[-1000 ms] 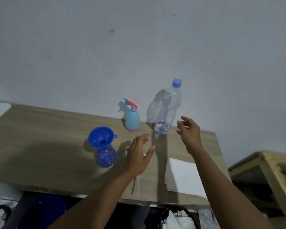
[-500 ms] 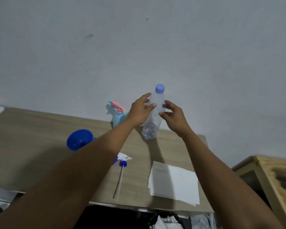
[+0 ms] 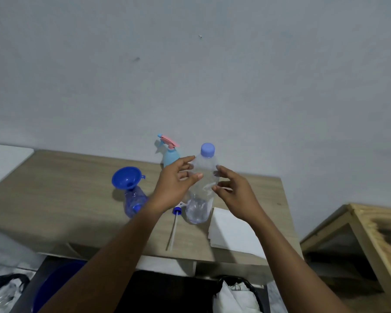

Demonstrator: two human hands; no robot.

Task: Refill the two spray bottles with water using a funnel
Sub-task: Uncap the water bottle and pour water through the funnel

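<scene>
From my station I saw only a person's two arms. The left forearm (image 3: 113, 256) and the right forearm (image 3: 287, 256) were uncovered from the bottom edge of the view up to the wrists. They looked broad near the camera and narrower farther out. The left hand (image 3: 174, 186) and the right hand (image 3: 235, 195) were bare too, with slim fingers. A short nail showed on the left thumb (image 3: 198, 176).
</scene>
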